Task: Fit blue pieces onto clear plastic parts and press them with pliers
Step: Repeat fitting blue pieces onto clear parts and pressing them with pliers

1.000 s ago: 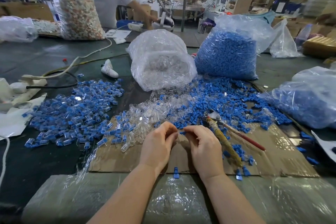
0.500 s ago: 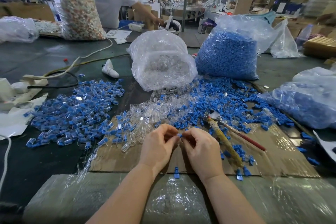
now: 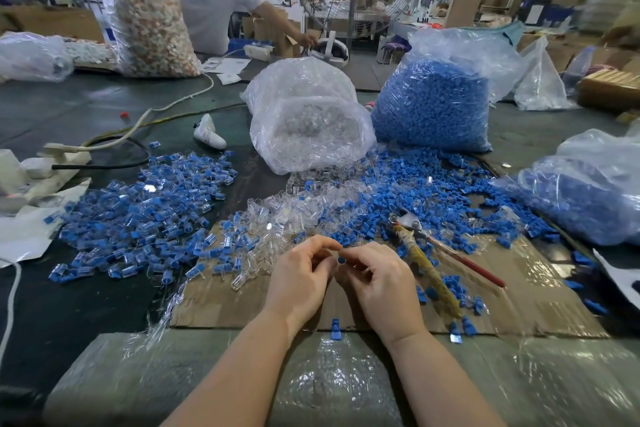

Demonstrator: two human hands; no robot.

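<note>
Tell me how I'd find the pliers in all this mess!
Find the brown cardboard sheet on the table. The pliers lie just right of the right hand. They're the only long tool among small plastic bits: one yellowish wrapped handle, one red.

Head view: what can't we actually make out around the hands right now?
- Left hand: whether it holds a clear part; curled fingers hide it.
- Blue piece at the right hand: only a sliver shows between fingertips; how far it is fitted is hidden.
- Pliers: head half buried among loose pieces; jaws unclear.
- Forearms: cut off by the bottom edge.
</note>
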